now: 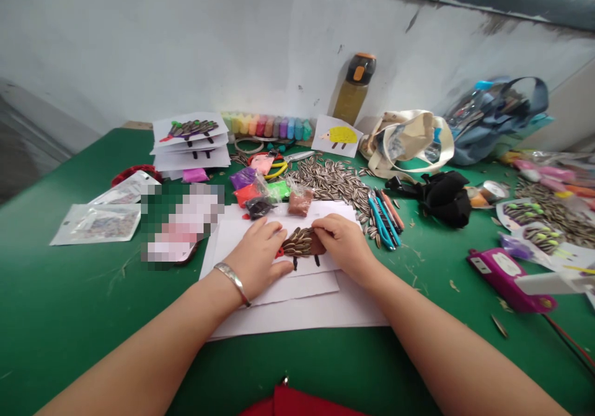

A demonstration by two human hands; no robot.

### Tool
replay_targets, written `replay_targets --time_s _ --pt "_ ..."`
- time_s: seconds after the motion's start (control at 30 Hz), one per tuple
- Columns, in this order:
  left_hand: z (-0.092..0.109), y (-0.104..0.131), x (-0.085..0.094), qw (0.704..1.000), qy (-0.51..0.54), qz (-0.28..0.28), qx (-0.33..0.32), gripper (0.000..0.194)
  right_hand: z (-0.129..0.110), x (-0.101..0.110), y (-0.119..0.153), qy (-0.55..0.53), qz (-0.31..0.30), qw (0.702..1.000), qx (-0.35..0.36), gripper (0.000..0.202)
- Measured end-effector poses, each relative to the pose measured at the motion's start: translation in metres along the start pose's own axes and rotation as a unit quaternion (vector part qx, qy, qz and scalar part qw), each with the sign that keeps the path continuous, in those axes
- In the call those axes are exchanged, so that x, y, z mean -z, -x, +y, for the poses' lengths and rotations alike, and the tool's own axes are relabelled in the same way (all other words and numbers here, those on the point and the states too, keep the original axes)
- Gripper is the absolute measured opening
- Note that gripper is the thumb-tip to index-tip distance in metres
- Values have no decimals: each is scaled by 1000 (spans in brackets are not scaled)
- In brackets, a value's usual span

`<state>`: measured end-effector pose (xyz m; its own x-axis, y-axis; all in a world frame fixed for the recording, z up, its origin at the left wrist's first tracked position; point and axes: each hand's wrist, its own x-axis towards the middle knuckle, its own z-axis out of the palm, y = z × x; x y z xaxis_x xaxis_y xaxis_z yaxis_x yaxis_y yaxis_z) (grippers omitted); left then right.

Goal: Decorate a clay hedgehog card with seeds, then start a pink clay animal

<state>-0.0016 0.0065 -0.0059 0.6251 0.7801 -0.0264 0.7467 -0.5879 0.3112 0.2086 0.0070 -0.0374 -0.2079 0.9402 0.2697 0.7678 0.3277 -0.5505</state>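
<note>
On the stacked white paper (307,283) lies a hedgehog figure with a brown clay body (317,243), dark legs and a bit of red at its left end. Overlapping sunflower seeds (297,241) cover much of the body. My left hand (260,252), with a silver bracelet on its wrist, rests flat on the paper at the figure's left, its fingers apart. The fingers of my right hand (344,242) are pinched together at the right end of the body, beside the seeds. Whatever sits between those fingertips is hidden.
Behind the paper are bagged clay (300,201) and a heap of sunflower seeds (332,177). Pens and a blue cutter (382,221) lie to the right, near a black cloth item (446,199) and a magenta device (509,279). Leftward are a phone (183,227) and plastic packets (100,222).
</note>
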Motion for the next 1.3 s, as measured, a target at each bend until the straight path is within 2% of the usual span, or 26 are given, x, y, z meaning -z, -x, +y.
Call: replay_targets --time_s 0.37,0.63,1.1,1.3 --pt "0 0 0 1000 13 12 -6 38 0 0 0 -1 -4 1000 4 20" --pt "-2 1 -2 1000 13 24 -14 38 4 0 -1 -15 36 999 -6 17" --pt "-3 2 -4 1000 15 25 -8 38 3 -1 0 -16 20 1000 -5 18" --pt "-1 1 -2 1000 9 8 1 41 3 0 -1 -1 15 1000 -2 17"
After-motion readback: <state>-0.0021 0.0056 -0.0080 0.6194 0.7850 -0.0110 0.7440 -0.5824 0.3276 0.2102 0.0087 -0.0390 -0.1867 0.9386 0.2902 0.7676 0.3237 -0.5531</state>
